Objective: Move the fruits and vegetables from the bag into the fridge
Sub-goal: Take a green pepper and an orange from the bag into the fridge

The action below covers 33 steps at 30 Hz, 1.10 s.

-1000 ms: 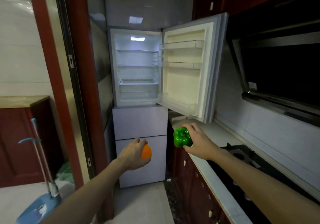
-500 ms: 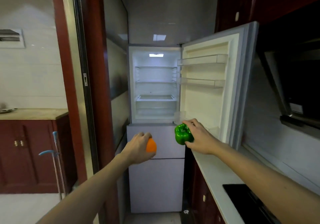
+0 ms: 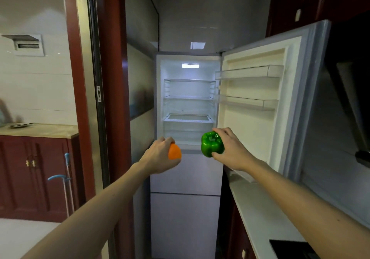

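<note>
Ahead of both outstretched hands stands the fridge [image 3: 186, 174], its upper compartment lit, with the fridge door [image 3: 258, 130] swung wide on the outer side of the right hand [image 3: 233, 151]. Below that forearm runs the white counter [image 3: 252, 204]. The door racks [image 3: 249, 72] sit above the right hand's level, and the glass shelf [image 3: 188, 116] lies just past and a little above the two grips, between them. The right hand holds a green bell pepper [image 3: 211, 144], fingers curled over its top and thumb pressed in underneath, so that the pepper juts out from the inner side of the palm. I judge it light and hollow, with waxy, rather slippery skin and firm walls that could crack if squeezed hard. A spread hold across the lobes should therefore suit it better than a pinch at the stem. The left hand [image 3: 158, 156] wraps round an orange [image 3: 175, 152], only part of it showing beyond the fingers. It looks denser and heavier for its bulk, with a dimpled rind that gives purchase. Being round, it will likely roll once released, so it wants setting against a wall or lip. Both pieces are out of the bag, which is not in view, and short of the fridge opening.
</note>
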{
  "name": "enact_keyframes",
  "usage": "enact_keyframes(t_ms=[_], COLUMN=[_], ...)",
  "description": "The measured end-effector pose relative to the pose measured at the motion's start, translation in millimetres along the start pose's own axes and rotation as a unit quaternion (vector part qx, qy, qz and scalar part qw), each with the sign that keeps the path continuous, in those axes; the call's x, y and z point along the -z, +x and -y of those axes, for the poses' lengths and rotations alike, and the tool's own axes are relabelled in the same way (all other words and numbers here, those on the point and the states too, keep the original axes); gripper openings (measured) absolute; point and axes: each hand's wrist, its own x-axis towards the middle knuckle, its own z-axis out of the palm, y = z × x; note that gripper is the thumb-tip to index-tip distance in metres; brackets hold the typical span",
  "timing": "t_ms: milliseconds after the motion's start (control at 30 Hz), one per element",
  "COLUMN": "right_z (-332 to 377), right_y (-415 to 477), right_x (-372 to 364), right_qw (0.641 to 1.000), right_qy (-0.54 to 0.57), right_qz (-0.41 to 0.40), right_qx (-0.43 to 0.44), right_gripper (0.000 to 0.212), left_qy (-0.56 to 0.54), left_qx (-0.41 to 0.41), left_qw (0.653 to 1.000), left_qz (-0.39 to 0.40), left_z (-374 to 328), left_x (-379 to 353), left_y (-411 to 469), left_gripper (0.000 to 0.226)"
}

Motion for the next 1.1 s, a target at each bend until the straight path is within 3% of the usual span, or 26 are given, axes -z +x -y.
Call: enact_keyframes(t_ms=[800,1100], right_z=[-50,-67], right_y=[208,267], right_x=[-61,-85], right_qw=[0.999,0.996], right_qy=[-0.04,0.025], right_qz=[-0.024,-0.056], right_qx=[-0.019,-0.06], right_gripper=[0.079,0.076], left_qy=[0.002,0.022], left_qx=[-0.026,-0.064], left_qw=[1.0,0.998], left_qz=[-0.013,0.01], left_z=[136,158], left_x=[-4,-8], left_y=[209,276], left_gripper=[0.068,0.067])
